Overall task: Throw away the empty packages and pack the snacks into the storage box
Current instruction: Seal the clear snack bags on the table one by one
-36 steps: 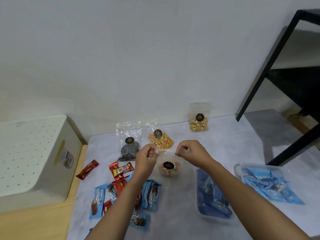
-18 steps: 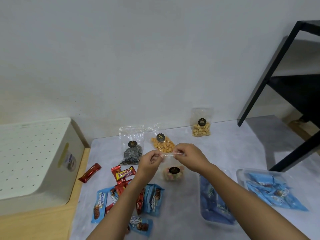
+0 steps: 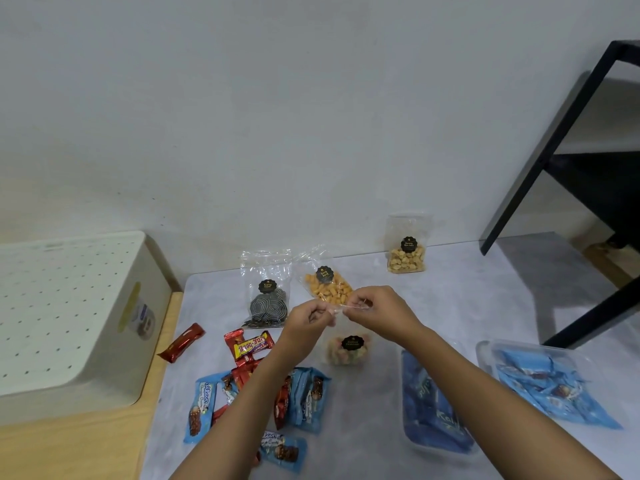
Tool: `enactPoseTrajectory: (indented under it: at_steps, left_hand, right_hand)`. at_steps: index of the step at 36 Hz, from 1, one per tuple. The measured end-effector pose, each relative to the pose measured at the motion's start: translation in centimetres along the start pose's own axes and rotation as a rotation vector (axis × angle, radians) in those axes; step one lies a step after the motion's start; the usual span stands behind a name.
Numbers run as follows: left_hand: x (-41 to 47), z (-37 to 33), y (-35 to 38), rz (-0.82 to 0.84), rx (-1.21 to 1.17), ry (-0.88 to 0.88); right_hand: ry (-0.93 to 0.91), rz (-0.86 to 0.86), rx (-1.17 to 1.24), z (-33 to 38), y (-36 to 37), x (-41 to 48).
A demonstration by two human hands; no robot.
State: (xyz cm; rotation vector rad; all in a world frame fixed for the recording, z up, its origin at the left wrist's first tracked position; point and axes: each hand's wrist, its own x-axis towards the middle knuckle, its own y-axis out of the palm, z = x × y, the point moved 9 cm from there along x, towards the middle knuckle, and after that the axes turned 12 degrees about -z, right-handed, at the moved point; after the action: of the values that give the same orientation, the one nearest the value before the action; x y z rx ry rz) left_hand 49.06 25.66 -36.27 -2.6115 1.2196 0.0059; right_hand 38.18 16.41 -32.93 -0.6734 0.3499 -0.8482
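As left hand point(image 3: 307, 320) and right hand point(image 3: 382, 315) pinch bag point(image 3: 347, 353), tub point(image 3: 484, 349) holds packets point(image 3: 554, 386)

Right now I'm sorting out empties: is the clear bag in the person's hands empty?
Not empty: the clear bag, pinched by left hand and right hand, holds pale sweets at its bottom.

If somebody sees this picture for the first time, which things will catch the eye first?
The left hand and right hand, at the centre, pinch the top edge of a clear plastic bag of pastel sweets. Near the front left lies a heap of red and blue snack wrappers; at the far right stands a clear plastic box of light blue packets.
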Motion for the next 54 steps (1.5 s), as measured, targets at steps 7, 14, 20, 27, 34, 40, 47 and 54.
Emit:
enactPoseTrajectory:
  at_steps: [7,14,20,27,34,40,47,54]
  left_hand:
    - [0.1,-0.5,1.0,0.019,-0.008,0.010]
    - [0.2,-1.0,0.8,-0.015,-0.010,0.023]
    - [0.5,-0.3,0.3,-0.075,0.018,0.007]
    - [0.7,-0.5,1.2,-0.044,0.039,0.044]
    - [1.1,-1.1,1.5,-0.040,0.129,0.117]
    - [1.0,-1.4,1.7,-0.043,0.189,0.159]
    - [0.6,-1.7,1.7,-0.018,0.176,0.179]
    - [0.5,-0.9,1.2,-0.015,0.113,0.116]
  right_hand:
    - [0.008,-0.050,0.047,-0.5,-0.4,0.0]
    - [0.018,0.009,0.150,-0.8,-1.1,0.4]
    - [0.042,0.040,0.091,-1.4,-1.8,0.7]
    - [0.055,0.034,0.073,-1.8,-1.3,0.6]
    - [0.028,0.022,0.069,-1.1,-1.0,0.2]
    - [0.005,0.022,-0.002,-1.3,-0.8,0.2]
    - [-0.009,-0.031,0.010,-1.2,-0.9,0.3]
    - [0.027,0.015,0.084,-1.8,-0.3,0.3]
